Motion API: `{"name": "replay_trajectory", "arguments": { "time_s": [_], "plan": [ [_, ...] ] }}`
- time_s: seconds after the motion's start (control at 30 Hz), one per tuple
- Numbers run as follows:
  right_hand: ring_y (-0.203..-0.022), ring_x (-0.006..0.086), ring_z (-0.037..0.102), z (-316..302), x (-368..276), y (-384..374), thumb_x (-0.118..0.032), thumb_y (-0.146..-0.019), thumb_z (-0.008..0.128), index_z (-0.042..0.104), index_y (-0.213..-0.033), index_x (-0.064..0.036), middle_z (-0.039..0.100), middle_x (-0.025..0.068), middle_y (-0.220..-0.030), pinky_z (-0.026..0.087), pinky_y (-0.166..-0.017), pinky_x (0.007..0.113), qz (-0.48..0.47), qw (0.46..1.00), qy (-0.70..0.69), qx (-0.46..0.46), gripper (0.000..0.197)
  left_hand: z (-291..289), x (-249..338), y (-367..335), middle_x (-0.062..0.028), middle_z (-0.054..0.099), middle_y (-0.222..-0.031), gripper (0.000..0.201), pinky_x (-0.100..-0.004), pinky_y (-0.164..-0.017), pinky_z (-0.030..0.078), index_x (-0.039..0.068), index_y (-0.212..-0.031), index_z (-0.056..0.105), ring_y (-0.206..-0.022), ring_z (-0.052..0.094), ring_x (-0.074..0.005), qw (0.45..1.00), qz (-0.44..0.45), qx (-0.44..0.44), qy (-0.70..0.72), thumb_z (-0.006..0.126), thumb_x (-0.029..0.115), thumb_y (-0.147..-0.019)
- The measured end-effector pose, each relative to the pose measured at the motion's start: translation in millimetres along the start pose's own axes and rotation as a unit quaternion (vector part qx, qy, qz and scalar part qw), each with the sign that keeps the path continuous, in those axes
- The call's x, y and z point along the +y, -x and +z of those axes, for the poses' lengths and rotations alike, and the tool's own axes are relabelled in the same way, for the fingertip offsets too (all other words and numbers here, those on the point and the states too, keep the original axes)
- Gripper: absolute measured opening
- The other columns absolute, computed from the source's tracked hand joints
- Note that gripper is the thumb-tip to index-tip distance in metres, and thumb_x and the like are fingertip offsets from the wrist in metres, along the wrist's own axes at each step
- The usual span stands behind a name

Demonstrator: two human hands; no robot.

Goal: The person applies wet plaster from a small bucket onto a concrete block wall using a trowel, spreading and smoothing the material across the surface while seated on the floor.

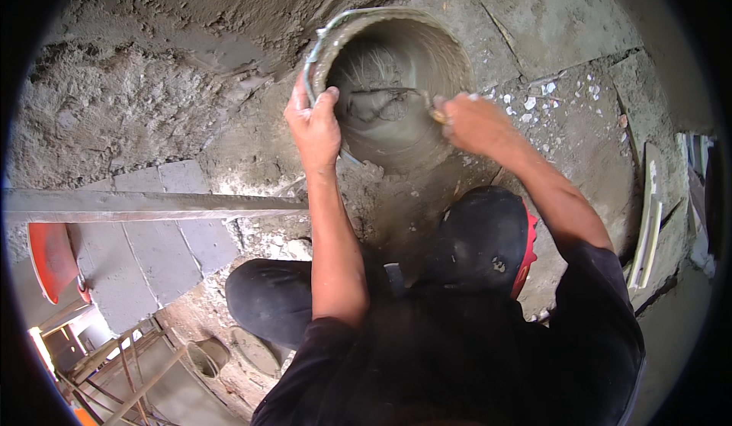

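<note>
A mortar-smeared bucket (450, 67) stands tilted on the ground in front of me, its mouth facing me. Wet grey mortar (381, 132) coats the inside and lies in the bottom. My left hand (315, 125) grips the left rim, thumb inside and fingers outside, close to the bucket's pale wire handle (310, 64). In my right hand (476, 125) is the yellowish handle of a trowel (422, 94), held over the right side of the mouth. The trowel's blade reaches into the bucket, and mortar and blur partly hide its outline.
Rough wet mortar (175, 14) covers the ground at the far left. A long wooden board (152, 205) runs in from the left, above grey slabs (145, 266) and an orange-red object (52, 262). White chips (530, 104) lie right of the bucket. Pale strips (648, 220) lie farther right.
</note>
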State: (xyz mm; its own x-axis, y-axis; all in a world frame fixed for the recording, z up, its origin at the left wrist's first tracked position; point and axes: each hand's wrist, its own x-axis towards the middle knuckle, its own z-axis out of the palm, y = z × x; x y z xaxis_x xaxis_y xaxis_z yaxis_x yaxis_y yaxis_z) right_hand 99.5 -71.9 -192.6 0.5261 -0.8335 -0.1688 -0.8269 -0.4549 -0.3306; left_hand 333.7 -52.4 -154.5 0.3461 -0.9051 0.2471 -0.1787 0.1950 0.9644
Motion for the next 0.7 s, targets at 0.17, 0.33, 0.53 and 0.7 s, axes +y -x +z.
{"name": "replay_trajectory", "arguments": {
  "time_s": [0.17, 0.33, 0.53, 0.7],
  "plan": [
    [-0.092, 0.0401, 0.066, -38, 12, -16, -0.017, -0.091, 0.052, 0.056, -0.115, -0.0044, 0.066, 0.0221, -0.097, 0.054, -0.079, 0.05, 0.056, 0.998, -0.019, -0.005, 0.027, 12, 7, -4, -0.0108, 0.063, -0.116, 0.048, -0.0273, -0.094, 0.042, -0.008, -0.128, 0.056, -0.104, 0.056, -0.015, 1.0, -0.008, -0.017, -0.02, 0.054, 0.0, -0.081],
    [-0.097, 0.0418, 0.066, 1, 22, 21, -0.011, -0.082, 0.061, 0.06, -0.108, 0.0004, 0.066, 0.0267, -0.103, 0.055, -0.083, 0.047, -0.019, 0.974, -0.046, -0.22, 0.028, 25, 8, 0, -0.0107, 0.065, -0.113, 0.046, -0.0262, -0.091, 0.044, -0.007, -0.127, 0.057, -0.1, 0.058, -0.014, 1.0, 0.012, -0.001, -0.015, 0.054, -0.003, -0.081],
    [-0.069, 0.0302, 0.069, 14, 63, 3, -0.014, -0.082, 0.061, 0.058, -0.101, -0.0003, 0.067, 0.0189, -0.087, 0.055, -0.055, 0.041, 0.079, 0.953, -0.16, -0.246, 0.024, 27, 22, 9, -0.0109, 0.065, -0.112, 0.047, -0.0279, -0.09, 0.045, -0.006, -0.128, 0.058, -0.098, 0.059, -0.0148, 0.994, -0.081, -0.014, -0.076, 0.052, -0.005, -0.081],
    [-0.046, 0.0099, 0.045, 51, 23, 21, -0.014, -0.084, 0.06, 0.053, -0.09, -0.0066, 0.047, -0.0009, -0.065, 0.039, -0.037, 0.027, 0.157, 0.66, -0.614, -0.404, 0.012, 32, 2, 15, -0.0102, 0.065, -0.11, 0.045, -0.027, -0.091, 0.044, -0.008, -0.125, 0.058, -0.099, 0.059, -0.015, 0.999, 0.045, 0.004, 0.001, 0.053, 0.0, -0.082]
  ]
}}
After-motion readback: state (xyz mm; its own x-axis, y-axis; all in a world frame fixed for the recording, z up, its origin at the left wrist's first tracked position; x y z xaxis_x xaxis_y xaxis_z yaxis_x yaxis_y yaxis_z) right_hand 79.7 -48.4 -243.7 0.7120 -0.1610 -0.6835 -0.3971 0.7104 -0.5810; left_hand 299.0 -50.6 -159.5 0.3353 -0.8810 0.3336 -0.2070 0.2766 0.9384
